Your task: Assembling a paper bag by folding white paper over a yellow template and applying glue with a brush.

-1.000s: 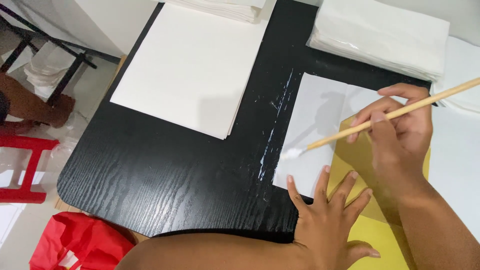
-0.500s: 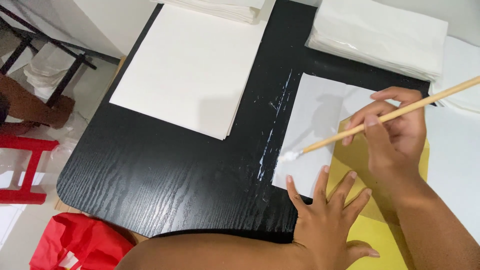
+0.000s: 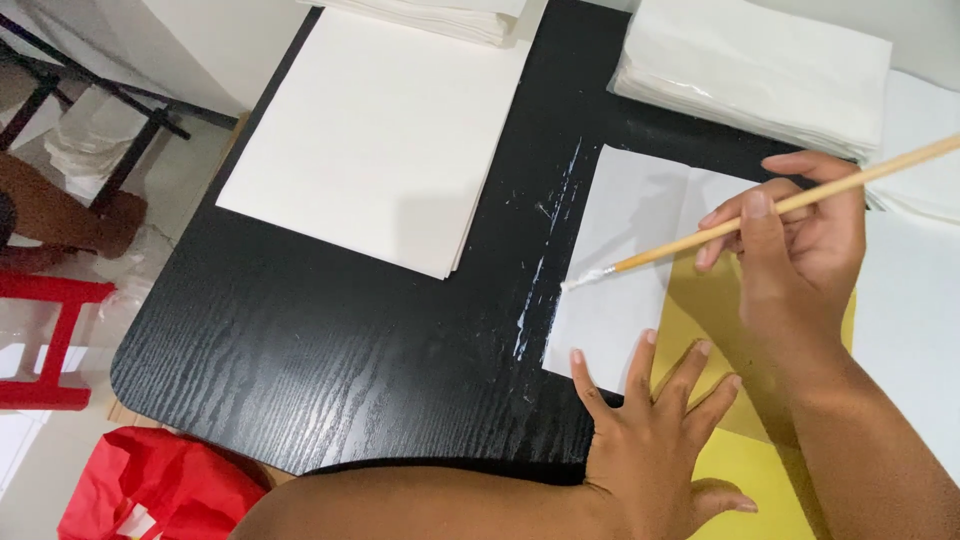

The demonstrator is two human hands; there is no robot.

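Two bare hands at work over a black wood-grain table [image 3: 330,350]: right hand [image 3: 800,245] pinching a long, thin wooden-handled brush [image 3: 780,207] between thumb and fingertips, white-wet bristle tip touching the left edge of a white rectangular paper sheet [image 3: 625,270]. Left hand [image 3: 660,440] pressed flat, fingers spread wide and gripping nothing, pinning the near edge of that sheet where it overlaps a yellow paper sheet [image 3: 745,470] beneath. Sheet itself lying right of centre, just beside streaks of white paste [image 3: 545,270] smeared on the tabletop. Likely light, limp and easily creased, softer and tackier still where wet; best pinned flat by a dry margin or lifted by a dry corner. Brush slight and stiff, easily steered from mid-handle. Farther left, a large stack of cream paper [image 3: 380,140]; at the far right, a thick pile of white folded sheets [image 3: 760,70]. Below the table's near left corner, a red bag [image 3: 150,495] on the floor, a red stool [image 3: 50,340] beyond.
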